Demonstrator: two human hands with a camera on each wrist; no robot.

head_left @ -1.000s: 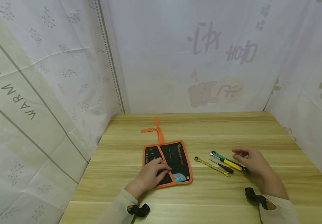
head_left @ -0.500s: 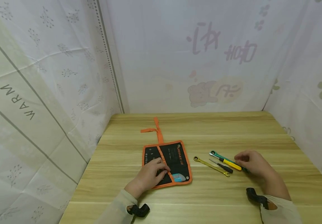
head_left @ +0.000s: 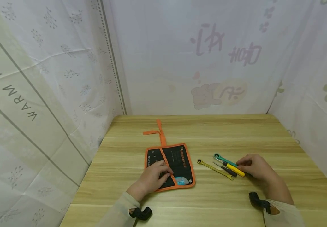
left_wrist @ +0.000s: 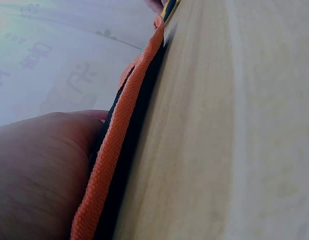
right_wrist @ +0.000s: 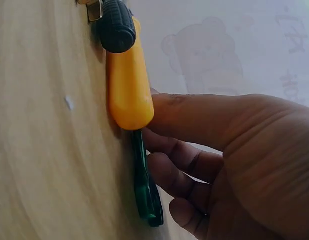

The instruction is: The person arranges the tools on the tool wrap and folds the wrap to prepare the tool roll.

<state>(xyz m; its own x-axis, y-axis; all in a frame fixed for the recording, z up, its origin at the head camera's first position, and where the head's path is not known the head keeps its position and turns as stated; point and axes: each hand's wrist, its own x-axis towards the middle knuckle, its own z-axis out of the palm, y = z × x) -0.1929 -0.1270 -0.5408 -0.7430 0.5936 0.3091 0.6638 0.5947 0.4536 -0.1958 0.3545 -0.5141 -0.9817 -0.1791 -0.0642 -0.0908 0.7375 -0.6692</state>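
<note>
A black tool pouch (head_left: 177,157) with orange trim lies flat on the table. My left hand (head_left: 151,176) is on its lower left part, thumb and fingers pinching the orange pocket edge. A light-blue and grey handle (head_left: 182,180) shows in the pouch's lower right. My right hand (head_left: 257,167) holds the far end of a green ratchet wrench (head_left: 225,160) between thumb and fingers. Beside the thumb lies a yellow-handled screwdriver (right_wrist: 130,95), partly covering the wrench in the right wrist view. A small black-handled screwdriver (head_left: 230,171) and a gold ratchet wrench (head_left: 213,167) lie closer to the pouch.
Orange tie straps (head_left: 160,134) stretch from the pouch toward the back of the wooden table (head_left: 223,201). Printed curtains (head_left: 157,63) hang behind the table and along both sides. Black camera mounts (head_left: 143,213) sit at both wrists.
My right hand has lowered onto the green wrench and closed on it. The yellow-handled screwdriver has shifted slightly toward me, against the black one. My left hand stays put.
</note>
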